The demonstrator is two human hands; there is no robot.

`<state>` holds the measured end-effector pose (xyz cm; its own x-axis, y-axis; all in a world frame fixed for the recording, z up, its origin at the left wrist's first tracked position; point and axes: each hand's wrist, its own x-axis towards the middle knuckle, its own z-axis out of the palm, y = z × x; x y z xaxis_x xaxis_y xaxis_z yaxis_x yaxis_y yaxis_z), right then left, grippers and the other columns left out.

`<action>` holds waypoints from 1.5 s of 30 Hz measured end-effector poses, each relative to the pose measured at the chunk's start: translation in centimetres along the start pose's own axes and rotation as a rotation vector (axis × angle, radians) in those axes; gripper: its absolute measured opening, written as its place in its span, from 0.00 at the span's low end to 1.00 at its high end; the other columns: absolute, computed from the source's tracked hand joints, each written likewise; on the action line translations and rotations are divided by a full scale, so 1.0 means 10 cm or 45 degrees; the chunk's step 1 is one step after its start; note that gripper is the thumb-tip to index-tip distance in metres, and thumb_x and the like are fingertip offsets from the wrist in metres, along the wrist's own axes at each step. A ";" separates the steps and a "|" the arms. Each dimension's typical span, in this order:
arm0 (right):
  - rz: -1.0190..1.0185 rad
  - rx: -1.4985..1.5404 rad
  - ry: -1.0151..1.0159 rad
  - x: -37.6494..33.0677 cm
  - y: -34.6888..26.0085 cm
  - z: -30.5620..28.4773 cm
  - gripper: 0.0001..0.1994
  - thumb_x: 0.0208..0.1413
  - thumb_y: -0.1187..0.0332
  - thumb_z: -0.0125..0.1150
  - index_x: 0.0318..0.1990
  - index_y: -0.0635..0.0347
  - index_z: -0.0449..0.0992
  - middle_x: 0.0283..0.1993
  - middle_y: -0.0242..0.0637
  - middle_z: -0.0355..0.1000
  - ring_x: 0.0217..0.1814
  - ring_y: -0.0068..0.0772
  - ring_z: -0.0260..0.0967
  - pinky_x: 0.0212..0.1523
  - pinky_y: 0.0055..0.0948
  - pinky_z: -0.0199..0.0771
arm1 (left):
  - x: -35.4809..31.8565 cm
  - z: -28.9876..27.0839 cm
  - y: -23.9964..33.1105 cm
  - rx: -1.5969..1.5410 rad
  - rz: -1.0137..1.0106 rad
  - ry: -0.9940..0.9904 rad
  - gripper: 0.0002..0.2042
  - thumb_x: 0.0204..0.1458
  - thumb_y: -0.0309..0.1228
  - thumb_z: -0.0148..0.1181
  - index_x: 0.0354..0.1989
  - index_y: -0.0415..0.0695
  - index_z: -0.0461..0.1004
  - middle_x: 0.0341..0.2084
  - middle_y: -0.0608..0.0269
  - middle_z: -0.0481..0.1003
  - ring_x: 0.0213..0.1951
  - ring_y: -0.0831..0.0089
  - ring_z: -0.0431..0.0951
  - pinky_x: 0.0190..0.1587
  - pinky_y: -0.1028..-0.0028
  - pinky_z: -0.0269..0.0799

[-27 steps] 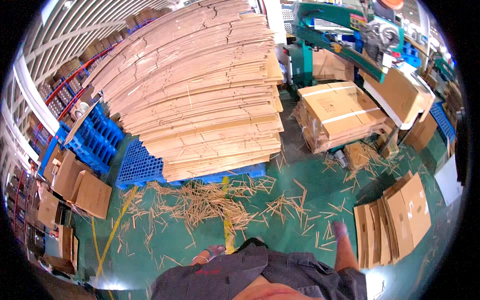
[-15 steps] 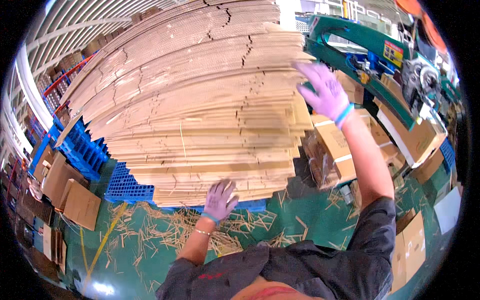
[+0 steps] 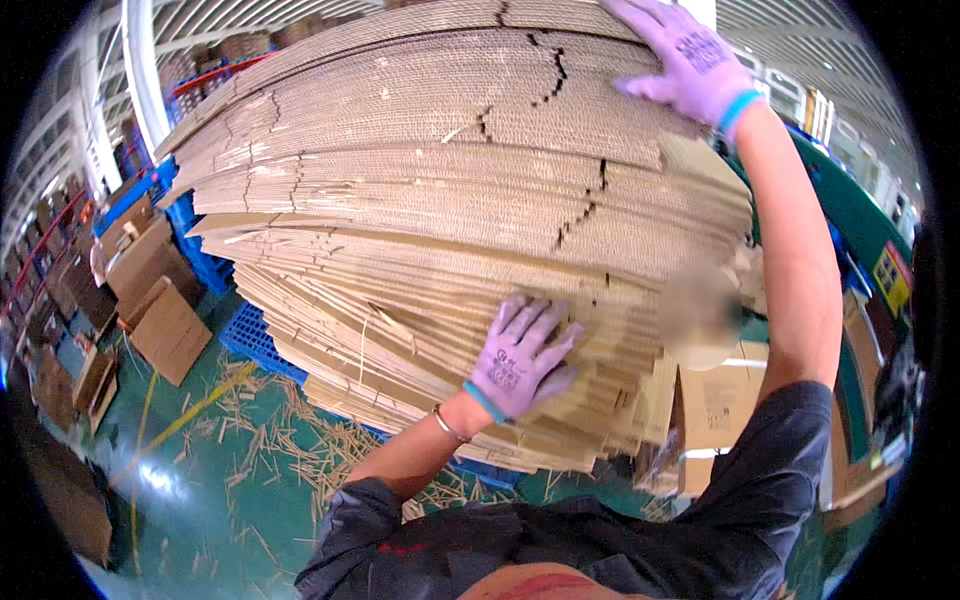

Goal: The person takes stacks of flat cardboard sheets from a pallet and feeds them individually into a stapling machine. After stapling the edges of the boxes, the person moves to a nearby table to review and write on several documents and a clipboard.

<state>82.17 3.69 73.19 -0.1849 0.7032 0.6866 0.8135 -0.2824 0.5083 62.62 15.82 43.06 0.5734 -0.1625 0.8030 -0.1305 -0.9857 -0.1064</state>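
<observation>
A tall stack of flat corrugated cardboard sheets (image 3: 420,130) fills the middle of the head view, its layered edges facing me. My left hand (image 3: 520,360), in a thin lilac glove with a blue cuff, lies with fingers spread against the lower sheet edges. Higher up, my right hand (image 3: 690,65), gloved the same way, reaches to the top right of the stack. Its fingers are stretched out and the thumb stands apart; it appears to rest on the upper sheet edges. Neither hand grips a sheet. Blue plastic pallet (image 3: 262,342) shows under the stack.
Cardboard scraps (image 3: 285,440) litter the green floor (image 3: 200,520) in front of the stack. Folded cartons (image 3: 170,330) stand at the left. A taped carton (image 3: 715,405) sits at the right, near a green machine frame (image 3: 840,190).
My view has shifted closer to the stack. My left hand has moved up from the bottom sheets onto the edges higher up. The right hand has risen to the stack's upper right.
</observation>
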 end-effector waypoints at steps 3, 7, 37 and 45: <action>-0.057 0.014 -0.002 -0.02 0.15 0.10 0.42 0.45 0.52 0.65 0.67 0.52 0.54 0.64 0.49 0.58 0.65 0.52 0.54 0.66 0.41 0.53 | 0.00 0.04 -0.08 -0.083 -0.024 -0.062 0.29 0.42 0.45 0.64 0.52 0.43 0.69 0.51 0.49 0.69 0.52 0.53 0.69 0.59 0.51 0.57; -0.223 0.008 0.178 -0.06 0.28 0.31 0.40 0.44 0.58 0.67 0.66 0.51 0.57 0.63 0.44 0.62 0.64 0.47 0.58 0.67 0.38 0.56 | -0.13 0.14 -0.05 -0.073 -0.052 -0.033 0.27 0.43 0.43 0.64 0.52 0.45 0.68 0.52 0.51 0.69 0.52 0.54 0.69 0.60 0.52 0.59; -0.264 -0.437 0.294 0.23 0.62 0.41 0.50 0.33 0.65 0.74 0.68 0.52 0.53 0.66 0.44 0.57 0.68 0.47 0.55 0.66 0.40 0.58 | -0.11 0.13 -0.13 -0.218 -0.068 0.067 0.22 0.49 0.40 0.60 0.51 0.44 0.71 0.48 0.55 0.71 0.52 0.59 0.70 0.62 0.56 0.56; -0.174 -0.258 0.059 0.21 0.39 0.08 0.47 0.37 0.66 0.73 0.68 0.52 0.53 0.63 0.46 0.60 0.63 0.48 0.60 0.65 0.38 0.60 | -0.15 0.12 -0.18 -0.243 -0.062 0.025 0.24 0.49 0.41 0.60 0.54 0.47 0.69 0.50 0.56 0.70 0.52 0.59 0.69 0.61 0.57 0.57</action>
<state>85.42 4.58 76.25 -0.3144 0.7145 0.6250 0.6530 -0.3151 0.6887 63.02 17.74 41.35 0.5673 -0.1125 0.8158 -0.2551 -0.9659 0.0442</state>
